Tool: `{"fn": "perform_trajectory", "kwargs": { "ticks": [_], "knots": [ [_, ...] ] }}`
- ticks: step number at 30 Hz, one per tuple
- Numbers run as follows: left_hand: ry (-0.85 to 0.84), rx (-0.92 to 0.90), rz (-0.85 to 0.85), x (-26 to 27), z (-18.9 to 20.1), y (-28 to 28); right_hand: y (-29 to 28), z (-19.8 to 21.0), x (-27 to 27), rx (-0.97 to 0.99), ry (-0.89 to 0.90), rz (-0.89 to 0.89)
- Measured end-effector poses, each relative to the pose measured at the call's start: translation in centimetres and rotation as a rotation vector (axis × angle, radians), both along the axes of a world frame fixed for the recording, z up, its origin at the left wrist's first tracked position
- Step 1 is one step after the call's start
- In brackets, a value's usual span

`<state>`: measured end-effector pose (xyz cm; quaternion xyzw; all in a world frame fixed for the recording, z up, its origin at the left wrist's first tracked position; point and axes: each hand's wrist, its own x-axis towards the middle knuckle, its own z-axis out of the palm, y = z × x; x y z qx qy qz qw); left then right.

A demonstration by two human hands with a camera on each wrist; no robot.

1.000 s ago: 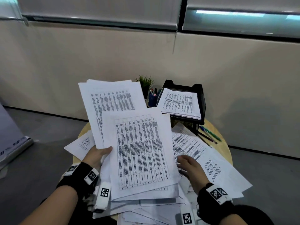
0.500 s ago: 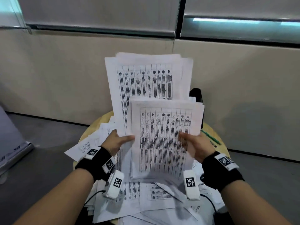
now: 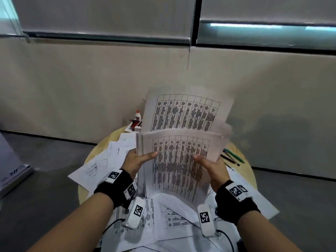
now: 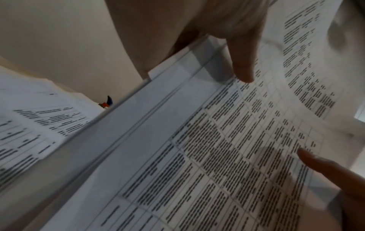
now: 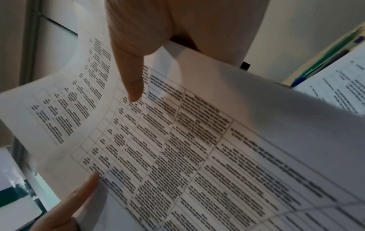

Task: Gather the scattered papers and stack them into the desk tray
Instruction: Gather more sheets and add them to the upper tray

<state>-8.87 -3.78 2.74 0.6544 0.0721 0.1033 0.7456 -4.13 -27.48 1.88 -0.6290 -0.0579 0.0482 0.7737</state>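
Both hands hold a bundle of printed sheets (image 3: 179, 160) upright above a round wooden table (image 3: 241, 171): the left hand (image 3: 135, 161) grasps the bundle's left edge, thumb laid across the front page, and the right hand (image 3: 211, 168) grasps the right edge the same way. Seen from the left wrist, the left thumb (image 4: 242, 62) presses on the front page beside a stepped, uneven stack of sheet edges, with the tip of the right thumb (image 4: 324, 164) reaching in from the far side. From the right wrist, the right thumb (image 5: 131, 81) lies on a grid of printed text and the sheets curl back beyond it. The bundle's rear pages stand taller than the front ones, so a second table of text shows above the first. More loose papers (image 3: 107, 160) lie scattered over the table, to the left of the bundle, beneath it and under both wrists. At the table's far edge, left of the bundle, stand a white glue bottle (image 3: 138, 115) and a small red and white item too blurred to name. Green and dark pens (image 3: 231, 157) lie on the table to the right of the bundle. The desk tray cannot be made out; the raised pages cover the far side of the table.
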Motion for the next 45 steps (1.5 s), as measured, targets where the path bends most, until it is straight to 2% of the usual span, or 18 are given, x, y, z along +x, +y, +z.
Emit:
{"fn": "perform_trajectory", "kwargs": {
  "ticks": [8,13,18,22,28,32,36,38,42,45],
  "knots": [
    [-0.049,0.006,0.038,0.1,-0.3,0.3,0.3,0.5,-0.4,-0.025,-0.009,0.045],
    [-0.018,-0.107,0.036,0.1,-0.6,-0.6,0.3,-0.2,-1.0,-0.018,-0.005,0.054],
    [-0.066,-0.16,0.075,0.5,2.0,-2.3,0.3,1.6,-0.6,0.021,-0.104,0.007],
    [-0.12,-0.131,0.053,0.5,2.4,-2.3,-0.7,2.2,-0.6,-0.01,-0.141,-0.002],
    [-0.073,-0.066,0.027,0.8,0.8,-2.5,-1.3,1.6,-0.5,-0.021,-0.133,-0.012],
    [-0.059,-0.07,0.028,1.0,1.2,-3.2,-1.2,1.2,-0.1,-0.059,-0.117,-0.02],
    [-0.229,-0.045,0.114,0.9,4.6,-3.6,-1.4,1.3,0.0,-0.048,-0.119,-0.011],
    [-0.369,-0.031,0.101,0.6,7.3,-3.5,-1.5,1.3,0.1,-0.045,-0.118,-0.005],
    [-0.594,0.162,0.079,0.1,11.8,-2.6,-1.5,1.2,0.4,-0.034,-0.109,-0.01],
    [-0.625,0.314,0.021,0.4,13.5,-2.7,-1.5,1.1,0.4,-0.021,-0.102,-0.007]
  ]
}}
